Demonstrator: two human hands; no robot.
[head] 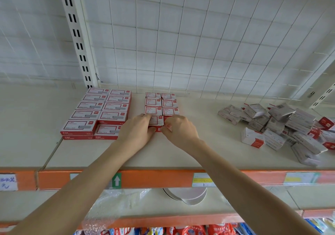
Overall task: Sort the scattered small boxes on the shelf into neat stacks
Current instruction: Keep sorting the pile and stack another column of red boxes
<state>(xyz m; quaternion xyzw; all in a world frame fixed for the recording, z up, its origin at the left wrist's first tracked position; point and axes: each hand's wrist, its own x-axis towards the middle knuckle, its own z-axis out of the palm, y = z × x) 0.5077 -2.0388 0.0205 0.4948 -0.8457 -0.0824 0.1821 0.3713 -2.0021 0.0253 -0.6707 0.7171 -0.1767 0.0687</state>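
Red-and-white big boxes [101,113] sit in two tidy rows at nine o'clock on the cream shelf [199,149]. At the middle, small boxes [161,104] stand in two neat rows. The left hand [137,129] and right hand [179,129] both pinch the front box [156,121] of those rows (fingers curled on its edges). At three o'clock lies a messy pile of boxes [282,125]. White wire grid [199,35] stands behind; an orange strip [154,179] runs along the front.
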